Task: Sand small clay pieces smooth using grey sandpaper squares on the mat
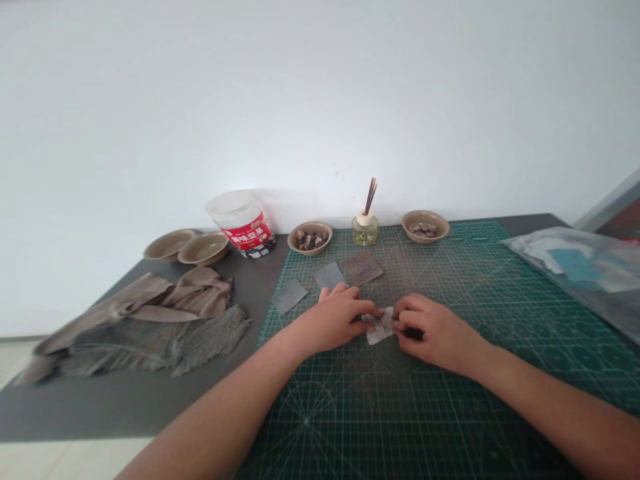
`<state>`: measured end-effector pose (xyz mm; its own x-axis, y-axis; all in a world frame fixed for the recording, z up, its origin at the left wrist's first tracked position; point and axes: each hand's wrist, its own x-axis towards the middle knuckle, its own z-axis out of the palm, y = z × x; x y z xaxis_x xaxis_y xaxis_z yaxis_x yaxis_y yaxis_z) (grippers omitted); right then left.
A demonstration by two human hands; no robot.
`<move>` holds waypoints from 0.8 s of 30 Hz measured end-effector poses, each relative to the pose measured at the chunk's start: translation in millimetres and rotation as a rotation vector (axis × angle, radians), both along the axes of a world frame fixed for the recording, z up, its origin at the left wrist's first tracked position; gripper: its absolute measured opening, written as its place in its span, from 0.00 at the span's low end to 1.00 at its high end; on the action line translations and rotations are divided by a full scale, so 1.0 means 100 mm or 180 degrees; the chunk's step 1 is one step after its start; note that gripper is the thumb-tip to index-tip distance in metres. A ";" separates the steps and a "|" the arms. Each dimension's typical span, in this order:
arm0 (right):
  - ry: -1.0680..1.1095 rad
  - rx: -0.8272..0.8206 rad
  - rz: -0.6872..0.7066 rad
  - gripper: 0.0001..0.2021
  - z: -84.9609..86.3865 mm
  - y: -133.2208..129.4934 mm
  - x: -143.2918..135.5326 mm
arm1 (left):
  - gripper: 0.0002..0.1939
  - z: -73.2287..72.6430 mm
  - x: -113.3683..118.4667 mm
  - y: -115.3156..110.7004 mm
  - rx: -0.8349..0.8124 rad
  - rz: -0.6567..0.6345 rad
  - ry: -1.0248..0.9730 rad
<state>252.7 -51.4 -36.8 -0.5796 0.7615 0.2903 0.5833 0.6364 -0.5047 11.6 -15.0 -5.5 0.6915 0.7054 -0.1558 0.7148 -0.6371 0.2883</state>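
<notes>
A small pale grey square sheet (381, 331), slightly creased, lies low over the green cutting mat (320, 407); I cannot tell if it is paper or cloth. My left hand (345, 317) has thumb and index finger closed on its left side, the other fingers stretched toward the mat. At the right edge, my right hand (433, 330) pinches the sheet with curled fingers. Just beyond my left hand are a grey square (290, 297), a blue-grey square (329, 275) partly behind my fingers, and a brown square (364, 268) with dark marks.
Along the wall stand a bowl of stones (310, 248), a reed diffuser (365, 230), a bowl with brownish pieces (426, 237), a tilted plastic tub (243, 227) and two brown bowls (204, 250). Crumpled cloths (150, 320) lie left; a clear plastic bag (590, 263) lies right.
</notes>
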 end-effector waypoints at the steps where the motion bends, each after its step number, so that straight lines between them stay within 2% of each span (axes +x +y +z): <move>1: 0.0016 -0.0017 0.0060 0.08 0.00 -0.01 0.00 | 0.16 0.00 0.00 0.00 -0.0003 0.0000 0.0003; 8: 0.0046 0.0019 -0.0118 0.06 0.00 0.05 0.00 | 0.17 0.00 0.00 0.00 0.0051 -0.0017 0.0008; 13: 0.0022 -0.0061 0.0081 0.07 0.01 0.08 0.02 | 0.15 -0.02 -0.01 0.00 0.0173 -0.0040 -0.0038; 17: 0.0011 0.0051 -0.0049 0.05 0.00 0.10 0.02 | 0.15 -0.02 -0.01 0.01 0.0096 -0.0024 -0.0038; 21: 0.0062 0.0010 0.0165 0.06 0.00 0.11 0.01 | 0.14 -0.02 -0.01 0.00 0.0099 0.0023 -0.0027; 24: 0.0058 0.0041 0.0001 0.06 0.01 0.11 0.02 | 0.14 -0.01 -0.01 0.00 0.0092 -0.0006 -0.0026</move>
<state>254.6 -40.3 -36.2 -0.5744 0.7573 0.3106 0.5739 0.6432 -0.5070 11.1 -15.3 -6.9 0.6941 0.7081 -0.1296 0.7112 -0.6467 0.2755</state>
